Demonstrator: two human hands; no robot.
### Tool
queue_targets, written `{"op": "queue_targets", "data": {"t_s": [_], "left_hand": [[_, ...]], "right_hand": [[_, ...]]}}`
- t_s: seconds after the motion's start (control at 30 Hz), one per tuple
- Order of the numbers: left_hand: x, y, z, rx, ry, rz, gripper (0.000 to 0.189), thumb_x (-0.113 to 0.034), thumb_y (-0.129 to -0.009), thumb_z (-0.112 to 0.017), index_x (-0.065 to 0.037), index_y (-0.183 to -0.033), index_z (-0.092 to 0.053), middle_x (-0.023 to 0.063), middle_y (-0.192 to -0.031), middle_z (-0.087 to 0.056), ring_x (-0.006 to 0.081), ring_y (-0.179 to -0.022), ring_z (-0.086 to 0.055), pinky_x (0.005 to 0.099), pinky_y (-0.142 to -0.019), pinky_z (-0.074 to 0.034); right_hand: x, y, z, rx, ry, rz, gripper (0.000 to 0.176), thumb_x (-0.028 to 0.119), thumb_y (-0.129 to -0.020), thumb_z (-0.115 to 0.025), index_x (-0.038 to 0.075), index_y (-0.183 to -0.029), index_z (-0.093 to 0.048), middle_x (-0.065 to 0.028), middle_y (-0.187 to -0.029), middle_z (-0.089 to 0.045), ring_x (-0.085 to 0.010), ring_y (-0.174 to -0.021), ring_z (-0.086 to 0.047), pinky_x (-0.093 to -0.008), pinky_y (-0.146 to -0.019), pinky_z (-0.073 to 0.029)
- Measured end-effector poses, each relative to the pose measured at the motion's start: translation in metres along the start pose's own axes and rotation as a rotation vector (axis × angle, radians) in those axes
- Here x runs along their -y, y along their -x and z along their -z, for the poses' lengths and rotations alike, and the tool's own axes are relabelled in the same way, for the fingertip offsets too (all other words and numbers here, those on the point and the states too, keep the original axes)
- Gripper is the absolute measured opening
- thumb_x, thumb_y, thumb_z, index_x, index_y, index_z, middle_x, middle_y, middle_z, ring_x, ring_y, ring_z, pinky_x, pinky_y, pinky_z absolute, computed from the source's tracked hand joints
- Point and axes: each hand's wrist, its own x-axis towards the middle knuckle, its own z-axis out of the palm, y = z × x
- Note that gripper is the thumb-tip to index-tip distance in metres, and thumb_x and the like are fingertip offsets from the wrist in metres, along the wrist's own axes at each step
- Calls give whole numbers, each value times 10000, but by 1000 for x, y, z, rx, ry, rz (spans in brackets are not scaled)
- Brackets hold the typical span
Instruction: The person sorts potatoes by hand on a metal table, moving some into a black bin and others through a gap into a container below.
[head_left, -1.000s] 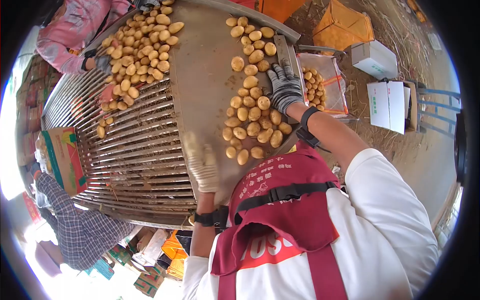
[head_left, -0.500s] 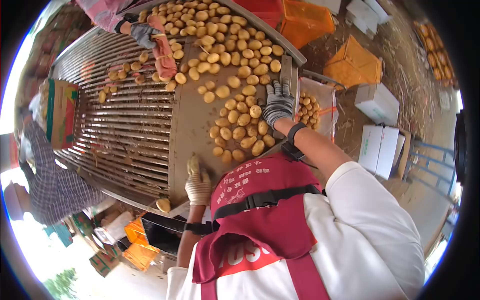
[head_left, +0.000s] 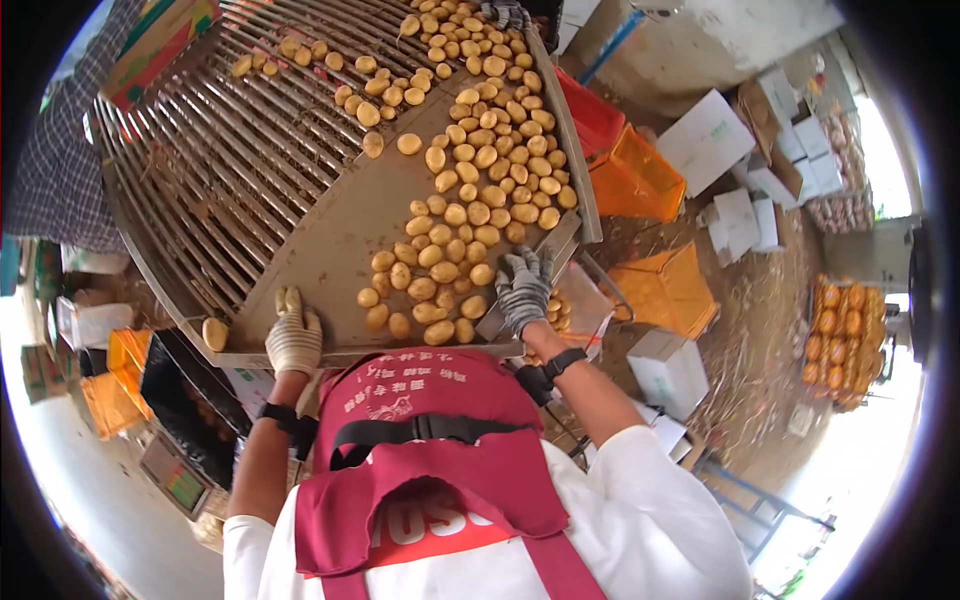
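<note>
My left hand, in a cream striped glove, rests on the near edge of the metal sorting table, fingers stretched out and nothing in them. At the right rim lies my right hand in a grey striped glove, fingers apart on the metal edge by the table's corner opening. Just left of it is a group of potatoes, close to the fingertips. More potatoes spread up the right side of the table. One single potato sits at the near left corner.
Slatted bars fill the table's left part. A person in a checked shirt stands at the left; another gloved hand shows at the top. Orange crates, white boxes and a black-lined container surround the table.
The view has turned, so the table appears rotated. Both my hands remain at the table's near and right edges. The other person's gloved hand now shows only at the top edge.
</note>
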Motion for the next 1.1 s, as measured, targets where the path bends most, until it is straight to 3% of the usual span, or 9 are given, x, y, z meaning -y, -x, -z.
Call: {"op": "queue_targets", "data": {"t_s": [0.13, 0.27, 0.47, 0.6, 0.77, 0.87, 0.93, 1.03, 1.1], "left_hand": [[-3, -2, 4, 24, 37, 54, 550, -294, -976, -508, -125, -1494, -436, 188, -1570, -400, 393, -958, -705, 506, -858, -559], [-8, -3, 6, 27, 55, 88, 559, -274, -973, -516, -131, -1506, -426, 189, -1569, -400, 392, -975, -703, 495, -875, -559], [-12, -8, 10, 56, 43, 116, 609, -269, -960, -530, -143, -1538, -383, 173, -1611, -346, 386, -1007, -696, 478, -877, -561], [-11, -9, 9, 76, 39, 139, 618, -260, -954, -539, -140, -1539, -381, 195, -1607, -345, 390, -998, -696, 472, -866, -562], [-10, -10, 8, 65, 28, 141, 619, -258, -952, -543, -144, -1539, -380, 218, -1600, -347, 389, -970, -701, 473, -852, -565], [-12, -10, 10, 68, 31, 141, 619, -261, -954, -542, -144, -1539, -378, 220, -1596, -353, 389, -954, -704, 475, -843, -567], [-14, -10, 13, 79, 35, 147, 620, -263, -954, -541, -143, -1539, -375, 218, -1595, -357, 390, -951, -705, 476, -839, -568], [-14, -11, 14, 79, 52, 157, 617, -271, -953, -545, -140, -1533, -383, 215, -1592, -361, 392, -952, -706, 476, -836, -570], [-12, -10, 10, 62, 62, 152, 618, -282, -948, -552, -137, -1527, -391, 206, -1596, -358, 391, -965, -704, 476, -847, -569]], "right_hand": [[-14, 1, 18, 74, -90, 114, 397, 234, -859, -719, 132, -1238, -664, -108, -1466, -517, -466, -1470, -280, -536, -1224, -271], [-14, -6, 37, -14, -208, 200, 446, 208, -848, -738, 110, -1273, -644, -183, -1478, -475, -464, -1419, -356, -554, -1190, -304], [3, -139, 62, -157, -13, 564, 639, 345, -841, -741, 130, -1407, -538, -190, -1576, -303, -507, -1433, -285, -586, -1170, -315], [14, -269, 68, -241, 204, 555, 726, 505, -928, -602, 186, -1547, -393, -153, -1652, -207, -491, -1471, -236, -558, -1206, -285], [53, -371, 73, 4, 199, 152, 763, 614, -973, -509, 241, -1600, -287, -134, -1691, -142, -434, -1532, -154, -514, -1239, -253], [65, -368, 38, 168, 197, 7, 760, 660, -986, -419, 241, -1605, -280, -107, -1702, -125, -434, -1542, -119, -585, -1241, -189], [79, -326, 25, 64, 374, 78, 817, 730, -960, -388, 264, -1617, -249, -114, -1703, -118, -422, -1551, -91, -615, -1238, -127], [96, -280, 23, 157, 509, 144, 841, 737, -952, -400, 245, -1617, -249, -122, -1703, -106, -421, -1550, -98, -639, -1228, -110], [100, -248, 22, 218, 485, 303, 856, 717, -937, -468, 234, -1613, -262, -145, -1699, -100, -434, -1544, -111, -664, -1216, -105]]}}
